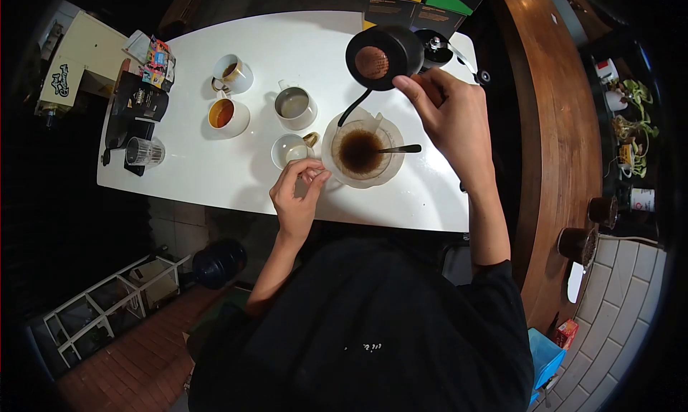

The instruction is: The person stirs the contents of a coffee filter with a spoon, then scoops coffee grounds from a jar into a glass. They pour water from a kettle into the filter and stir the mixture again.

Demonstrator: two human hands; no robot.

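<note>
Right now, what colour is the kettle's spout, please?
The spout is black; the head view shows it.

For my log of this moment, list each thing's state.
Kettle, held over the dripper
Dripper, dark liquid inside
Spoon, in the dripper
Nearer left mug, amber liquid inside
Farther left mug, dark liquid inside
Middle mug, contents unclear
Gold-handled mug, contents unclear
Glass, standing
Grinder, crank attached
Right hand, holding the kettle
Left hand, fingers curled
</note>
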